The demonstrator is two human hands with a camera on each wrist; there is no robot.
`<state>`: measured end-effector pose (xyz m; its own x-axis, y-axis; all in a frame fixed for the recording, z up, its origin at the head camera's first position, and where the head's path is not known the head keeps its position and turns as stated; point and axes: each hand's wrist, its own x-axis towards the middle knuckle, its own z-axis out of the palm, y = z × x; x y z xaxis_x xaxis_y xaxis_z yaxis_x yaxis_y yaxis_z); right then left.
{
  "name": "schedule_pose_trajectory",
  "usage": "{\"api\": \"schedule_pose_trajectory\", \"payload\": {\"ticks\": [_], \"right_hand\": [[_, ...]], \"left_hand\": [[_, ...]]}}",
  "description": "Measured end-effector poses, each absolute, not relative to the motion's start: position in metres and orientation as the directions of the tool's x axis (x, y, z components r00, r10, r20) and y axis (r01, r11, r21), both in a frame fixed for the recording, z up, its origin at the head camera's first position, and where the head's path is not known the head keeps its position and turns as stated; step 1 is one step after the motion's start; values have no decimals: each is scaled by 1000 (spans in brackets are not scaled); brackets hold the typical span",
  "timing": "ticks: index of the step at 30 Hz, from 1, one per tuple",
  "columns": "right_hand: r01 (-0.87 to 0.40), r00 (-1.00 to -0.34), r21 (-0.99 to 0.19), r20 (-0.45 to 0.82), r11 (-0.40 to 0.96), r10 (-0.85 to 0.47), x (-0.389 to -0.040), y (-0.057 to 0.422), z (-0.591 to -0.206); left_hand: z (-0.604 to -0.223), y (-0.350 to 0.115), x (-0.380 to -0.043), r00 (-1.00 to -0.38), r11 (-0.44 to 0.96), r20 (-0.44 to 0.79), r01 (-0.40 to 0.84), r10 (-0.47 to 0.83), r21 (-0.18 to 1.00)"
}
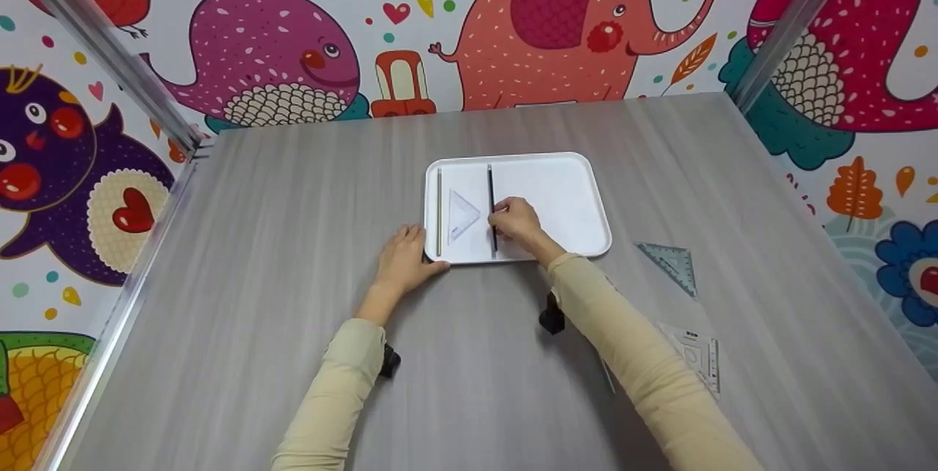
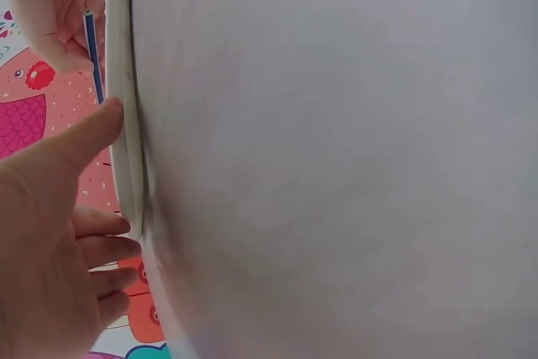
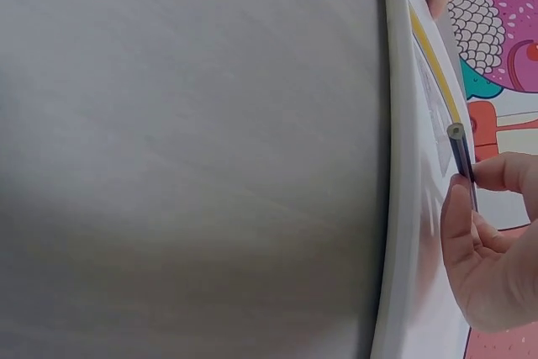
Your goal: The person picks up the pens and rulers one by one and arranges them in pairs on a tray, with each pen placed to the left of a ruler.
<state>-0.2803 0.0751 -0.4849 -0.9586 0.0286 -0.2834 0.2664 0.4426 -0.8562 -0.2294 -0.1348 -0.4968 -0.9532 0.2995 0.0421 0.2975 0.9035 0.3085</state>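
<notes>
A white tray lies on the table. My left hand rests at its front left corner, thumb laid on the front rim and relaxed fingers along the left side; the left wrist view shows the thumb touching the rim. With its fingertips, my right hand pinches a dark pencil near its middle, over the tray. Left of that pencil a clear triangular set square lies in the tray. Along the left edge a yellow pencil runs parallel; the right wrist view shows it too.
On the table to the right lie a greenish set square and a clear drawing template, which the right sleeve partly covers. A thin straight edge shows beside that sleeve, mostly hidden. Cartoon-printed walls border the table.
</notes>
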Motion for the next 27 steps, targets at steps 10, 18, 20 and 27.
{"api": "schedule_pose_trajectory", "payload": {"ticks": [10, 18, 20, 27], "right_hand": [[183, -979, -789, -201, 586, 35, -280, 70, -485], [171, -983, -754, -176, 634, 56, -279, 69, -486], [172, -983, -749, -177, 640, 57, -279, 68, -486], [178, -979, -734, -202, 656, 39, -279, 69, -485]], "left_hand": [[-499, -135, -230, -952, 902, 52, 302, 301, 308], [-498, -136, -231, -951, 904, 60, 306, 302, 300], [-498, -136, -230, -951, 904, 65, 309, 304, 296], [-497, -136, -230, -949, 906, 63, 315, 310, 283]]}}
